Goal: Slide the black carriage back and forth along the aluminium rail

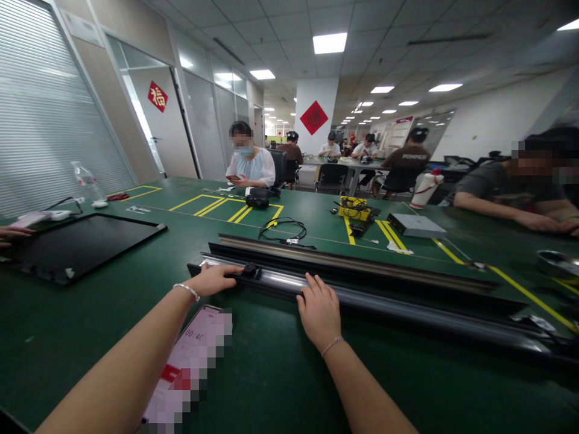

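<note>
A long black metal profile (pixel 384 302) with a shiny channel lies across the green table in front of me. My left hand (pixel 215 279) is at its left end, fingers stretched along it and touching or close to a small black block (pixel 251 270) on the profile. My right hand (pixel 319 308) rests on the near side of the same profile, fingers extended and lying flat. Behind it lies a second long dark profile (pixel 362 265). Below my left forearm is a phone (pixel 194 355) with a timer on its screen, partly covered by the arm and blurred out.
To the left lies a flat black panel (pixel 90 241), another person's hand (pixel 15 234) beside it. Beyond the profiles are a coiled black cable (pixel 283 229), a yellow holder (pixel 353 210) and a grey box (pixel 416 225). Someone leans on the table at right; a masked person sits opposite.
</note>
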{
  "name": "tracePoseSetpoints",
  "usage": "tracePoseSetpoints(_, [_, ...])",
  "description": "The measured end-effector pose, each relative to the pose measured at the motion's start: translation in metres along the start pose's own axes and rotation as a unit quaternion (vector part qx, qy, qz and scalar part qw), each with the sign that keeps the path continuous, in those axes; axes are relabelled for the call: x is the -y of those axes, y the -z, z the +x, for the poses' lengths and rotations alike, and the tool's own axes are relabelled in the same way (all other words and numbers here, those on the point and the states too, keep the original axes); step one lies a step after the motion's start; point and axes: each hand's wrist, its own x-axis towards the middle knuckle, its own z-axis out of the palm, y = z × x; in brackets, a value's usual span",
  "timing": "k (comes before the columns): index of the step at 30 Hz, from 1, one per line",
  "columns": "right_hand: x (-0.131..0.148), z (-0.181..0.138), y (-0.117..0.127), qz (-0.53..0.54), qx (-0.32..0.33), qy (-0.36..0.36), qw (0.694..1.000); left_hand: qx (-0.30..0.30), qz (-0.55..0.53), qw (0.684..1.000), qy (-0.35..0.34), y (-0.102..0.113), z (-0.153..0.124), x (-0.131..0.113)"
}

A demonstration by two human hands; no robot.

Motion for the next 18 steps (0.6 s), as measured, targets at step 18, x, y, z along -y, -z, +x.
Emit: tracePoseSetpoints(18, [0.0,-0.0004,-0.0014,-0.004,-0.003,0.004,1.0,-0.001,0.016,0.999,-0.037,0.0009,0.0,-0.0039])
